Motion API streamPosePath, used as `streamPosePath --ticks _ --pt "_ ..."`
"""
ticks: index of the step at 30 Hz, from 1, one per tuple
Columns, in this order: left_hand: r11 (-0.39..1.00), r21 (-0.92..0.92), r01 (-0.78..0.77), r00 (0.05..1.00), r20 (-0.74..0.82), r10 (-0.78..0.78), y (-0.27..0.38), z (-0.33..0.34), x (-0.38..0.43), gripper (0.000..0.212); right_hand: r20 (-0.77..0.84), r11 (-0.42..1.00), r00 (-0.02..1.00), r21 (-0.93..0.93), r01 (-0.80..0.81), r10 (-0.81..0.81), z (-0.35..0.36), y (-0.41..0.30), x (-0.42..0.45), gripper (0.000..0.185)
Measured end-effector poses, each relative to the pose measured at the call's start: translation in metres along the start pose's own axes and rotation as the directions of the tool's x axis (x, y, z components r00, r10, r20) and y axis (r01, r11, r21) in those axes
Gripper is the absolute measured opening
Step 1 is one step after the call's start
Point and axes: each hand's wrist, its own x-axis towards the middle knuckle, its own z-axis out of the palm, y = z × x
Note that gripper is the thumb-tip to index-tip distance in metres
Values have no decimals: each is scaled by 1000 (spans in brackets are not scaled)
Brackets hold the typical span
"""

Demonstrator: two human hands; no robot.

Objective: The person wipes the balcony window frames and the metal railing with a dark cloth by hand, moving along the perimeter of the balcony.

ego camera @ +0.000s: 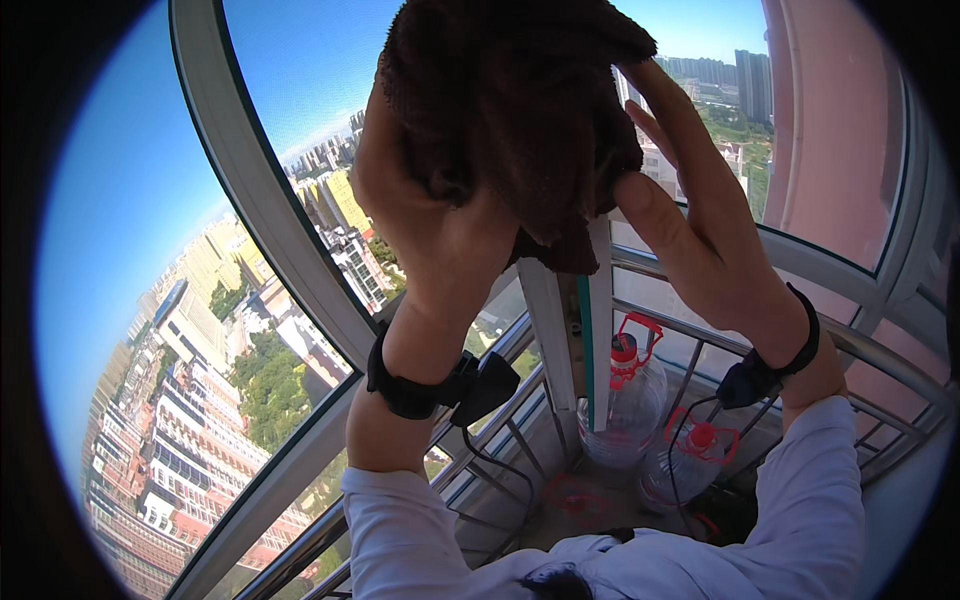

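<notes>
A dark brown cloth [517,112], bunched up, fills the top middle of the view. My left hand [435,217] holds it from the left, with the fingers hidden behind or under its folds. On the other side, my right hand [694,202] has its fingers apart; the thumb and a fingertip meet the cloth's right edge, and whether they grip it cannot be told. Below the cloth stands a pale upright window frame post [545,330] with a green-edged strip beside it. Both wrists wear black straps with small dark devices and cables.
Large window panes in grey frames [277,195] surround the corner, high above buildings. Metal railings [847,337] run along both sides. On the floor stand clear plastic bottles [626,420] with red caps and handles. A pink wall [840,135] lies outside at right.
</notes>
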Motion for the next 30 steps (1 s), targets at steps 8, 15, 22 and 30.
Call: streamPosePath --ticks 8,15,22,30 --pt "941 -80 329 936 -105 -336 -15 62 -66 54 -113 956 974 -198 -218 198 -34 -16 -93 78" --pt "931 -86 354 926 172 -336 -30 154 -154 64 -321 804 929 -494 -331 185 -69 16 -116 78" --pt "961 208 181 974 101 -205 -81 205 -132 63 -430 667 873 -584 -462 229 -91 49 -137 72" --pt "961 165 221 970 67 -234 -83 259 -131 83 -518 568 834 -635 -523 190 -116 85 -150 71"
